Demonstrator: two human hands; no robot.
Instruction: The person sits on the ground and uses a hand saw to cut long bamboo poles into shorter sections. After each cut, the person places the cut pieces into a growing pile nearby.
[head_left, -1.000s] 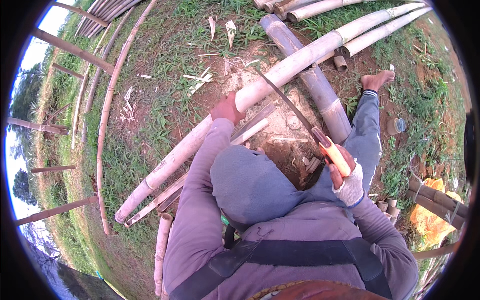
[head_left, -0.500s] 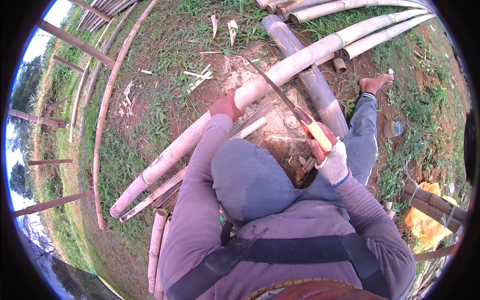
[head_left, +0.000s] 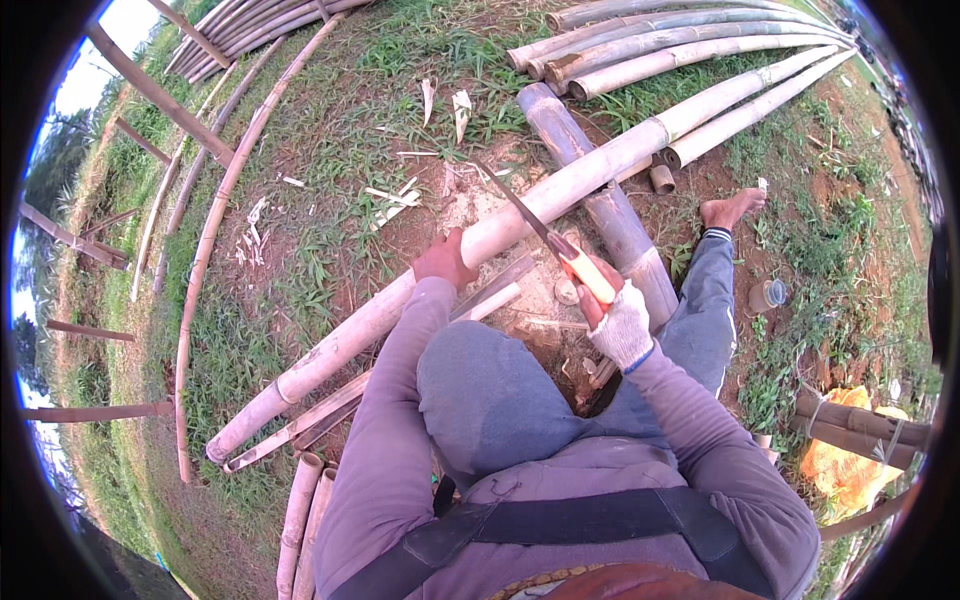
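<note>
Head view: the pole [head_left: 500, 230] runs slantwise under the left hand [head_left: 446, 260], its fingers curled over the far side, gripping it. Ahead of that hand, the saw [head_left: 537, 222] crosses above the pole, tip past the far edge; whether its teeth touch, I cannot tell. The right hand [head_left: 618, 318], in a white glove with bare fingertips, is clenched round the orange handle [head_left: 588, 276]. The left arm reaches forward, slightly bent; the right bends more, its forearm slanting up and leftward. Counted: one saw, one grey log [head_left: 632, 238] crosswise beneath the pole, one jar [head_left: 768, 294], one yellow bag [head_left: 848, 465].
</note>
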